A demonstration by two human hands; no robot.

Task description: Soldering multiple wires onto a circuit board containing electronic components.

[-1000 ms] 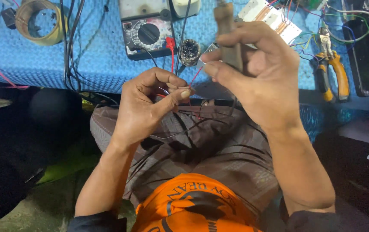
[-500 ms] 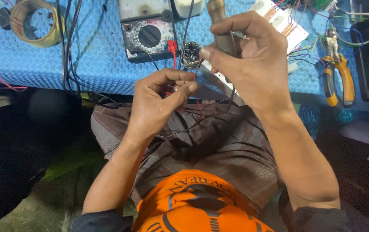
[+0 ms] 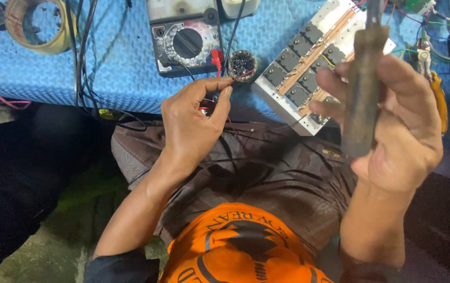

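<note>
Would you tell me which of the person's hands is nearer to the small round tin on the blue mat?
Left. The left hand has its fingertips just below the small round tin, while the right hand holds a brown tool handle farther off to the tin's right.

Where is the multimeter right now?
In the head view, the multimeter lies top centre on the blue mat, above the left hand and just left of the small round tin.
</note>
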